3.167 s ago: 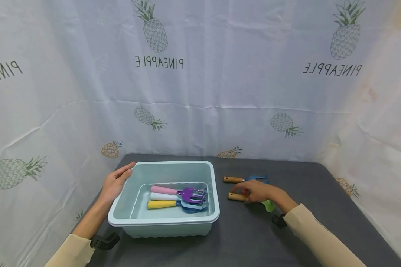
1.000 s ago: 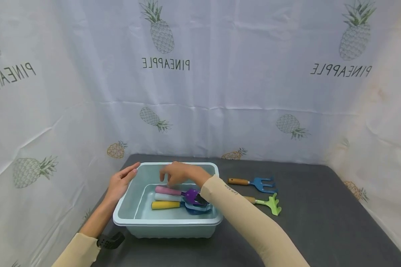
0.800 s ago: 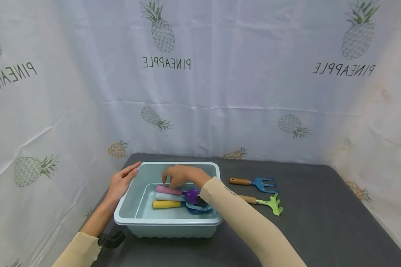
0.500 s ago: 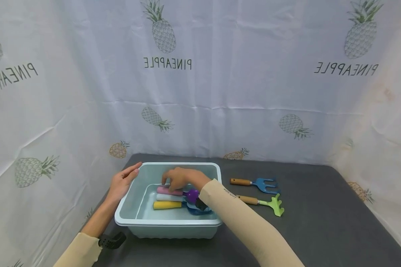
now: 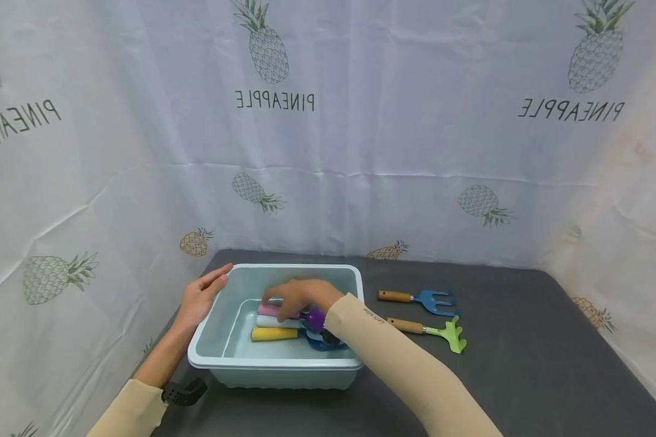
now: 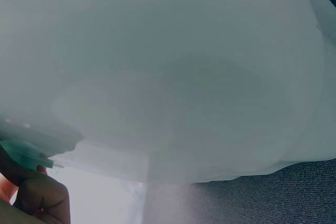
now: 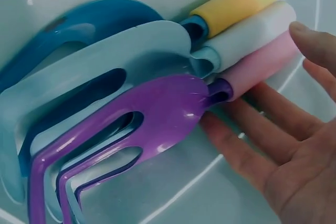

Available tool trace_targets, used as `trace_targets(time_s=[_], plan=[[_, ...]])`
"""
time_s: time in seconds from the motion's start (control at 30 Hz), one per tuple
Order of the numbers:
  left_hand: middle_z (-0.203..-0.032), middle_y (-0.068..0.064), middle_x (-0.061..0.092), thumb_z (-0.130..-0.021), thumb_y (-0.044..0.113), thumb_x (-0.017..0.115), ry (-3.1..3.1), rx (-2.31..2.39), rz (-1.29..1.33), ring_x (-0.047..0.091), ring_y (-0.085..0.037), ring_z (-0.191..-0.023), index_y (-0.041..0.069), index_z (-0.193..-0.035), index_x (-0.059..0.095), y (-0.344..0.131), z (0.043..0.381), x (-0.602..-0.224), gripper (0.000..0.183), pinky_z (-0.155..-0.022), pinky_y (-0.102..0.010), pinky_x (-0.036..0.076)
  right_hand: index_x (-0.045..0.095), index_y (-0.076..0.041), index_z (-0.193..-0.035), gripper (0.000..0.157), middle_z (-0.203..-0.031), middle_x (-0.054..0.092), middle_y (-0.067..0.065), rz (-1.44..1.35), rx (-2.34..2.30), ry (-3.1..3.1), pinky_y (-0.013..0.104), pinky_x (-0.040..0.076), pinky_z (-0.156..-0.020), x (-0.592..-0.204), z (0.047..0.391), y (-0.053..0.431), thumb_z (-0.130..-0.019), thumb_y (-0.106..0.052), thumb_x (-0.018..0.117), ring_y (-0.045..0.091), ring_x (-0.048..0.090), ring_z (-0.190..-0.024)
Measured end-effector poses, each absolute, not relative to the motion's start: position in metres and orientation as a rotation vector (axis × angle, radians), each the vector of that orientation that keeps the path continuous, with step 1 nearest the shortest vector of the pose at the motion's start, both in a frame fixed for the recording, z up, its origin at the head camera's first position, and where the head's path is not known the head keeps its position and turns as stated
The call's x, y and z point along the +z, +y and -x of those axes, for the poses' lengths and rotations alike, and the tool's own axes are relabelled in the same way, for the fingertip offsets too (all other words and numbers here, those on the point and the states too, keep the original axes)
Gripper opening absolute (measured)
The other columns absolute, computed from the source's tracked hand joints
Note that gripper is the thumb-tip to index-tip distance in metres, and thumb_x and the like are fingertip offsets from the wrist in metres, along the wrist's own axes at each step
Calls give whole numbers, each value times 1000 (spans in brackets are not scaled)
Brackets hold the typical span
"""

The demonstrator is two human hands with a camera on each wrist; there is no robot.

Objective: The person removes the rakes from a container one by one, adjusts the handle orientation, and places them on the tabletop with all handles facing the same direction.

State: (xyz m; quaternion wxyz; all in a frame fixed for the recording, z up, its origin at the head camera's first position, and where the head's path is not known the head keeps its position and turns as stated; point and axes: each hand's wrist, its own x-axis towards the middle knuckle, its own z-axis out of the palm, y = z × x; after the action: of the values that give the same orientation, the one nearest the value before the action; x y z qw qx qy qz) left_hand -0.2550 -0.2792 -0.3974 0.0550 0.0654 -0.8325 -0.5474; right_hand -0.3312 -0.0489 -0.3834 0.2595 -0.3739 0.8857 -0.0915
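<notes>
My left hand (image 5: 197,300) grips the left rim of the pale blue plastic tub (image 5: 273,364) near its back corner. Its curled fingers (image 6: 46,198) show at the lower left of the left wrist view. Inside the tub, my right hand (image 5: 295,297) straddles the pink handle of a purple hand rake (image 7: 163,108). Its fingers are fairly straight and touch the handle's side; the thumb lies across by the handle's end. Beside the rake lie a light blue garden tool (image 7: 157,40) with a white handle and a darker blue one (image 7: 113,11) with a yellow handle.
Right of the tub, a blue hand fork (image 5: 432,301) and a light green hand rake (image 5: 451,334), both wooden-handled, lie on the dark grey table (image 5: 525,364). The right sleeve partly covers the green rake's handle end. A pineapple-print curtain (image 5: 415,121) stands behind.
My right hand has left the green rake's wooden handle, moved left into the tub and lowered onto the pink handle. My left hand stays at the tub's rim.
</notes>
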Motion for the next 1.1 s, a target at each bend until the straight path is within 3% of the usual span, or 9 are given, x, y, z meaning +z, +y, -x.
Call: trace_targets(time_s=[0.1, 0.4, 0.7, 0.9, 1.1], plan=[[-164, -8, 43, -107, 46, 52, -2530, -1657, -198, 40, -28, -152, 15, -156, 48, -280, 255, -398, 58, -86, -2, 39, 55, -40, -145, 52, -152, 54, -6, 1051, -211, 2416, 41, 51, -104, -385, 331, -50, -97, -29, 72, 16, 56, -120], [-164, -7, 42, -108, 43, 52, -2497, -1735, -193, 40, -26, -151, 17, -157, 46, -282, 255, -401, 56, -86, -2, 41, 53, -46, -147, 62, -141, 62, -2, 1108, -72, 2504, 36, 56, -92, -390, 326, -52, -99, -11, 68, 15, 57, -104], [-164, -8, 42, -108, 42, 53, -2488, -1752, -203, 42, -28, -150, 16, -157, 46, -282, 255, -401, 56, -84, -3, 44, 50, -49, -148, 56, -139, 65, -4, 1172, 4, 2540, 43, 56, -100, -392, 325, -54, -103, -20, 65, 13, 59, -104], [-163, -9, 44, -108, 43, 53, -2486, -1739, -196, 44, -28, -148, 15, -156, 48, -281, 254, -399, 56, -84, -4, 45, 51, -48, -148, 57, -126, 68, -3, 1208, -6, 2528, 36, 57, -92, -390, 328, -55, -102, -18, 66, 14, 59, -96], [-163, -9, 44, -108, 43, 53, -2480, -1764, -202, 45, -28, -147, 16, -156, 47, -281, 254, -399, 56, -84, -6, 47, 54, -46, -146, 58, -132, 66, -3, 1240, -26, 2507, 34, 57, -89, -385, 330, -53, -100, -13, 67, 13, 58, -99]])
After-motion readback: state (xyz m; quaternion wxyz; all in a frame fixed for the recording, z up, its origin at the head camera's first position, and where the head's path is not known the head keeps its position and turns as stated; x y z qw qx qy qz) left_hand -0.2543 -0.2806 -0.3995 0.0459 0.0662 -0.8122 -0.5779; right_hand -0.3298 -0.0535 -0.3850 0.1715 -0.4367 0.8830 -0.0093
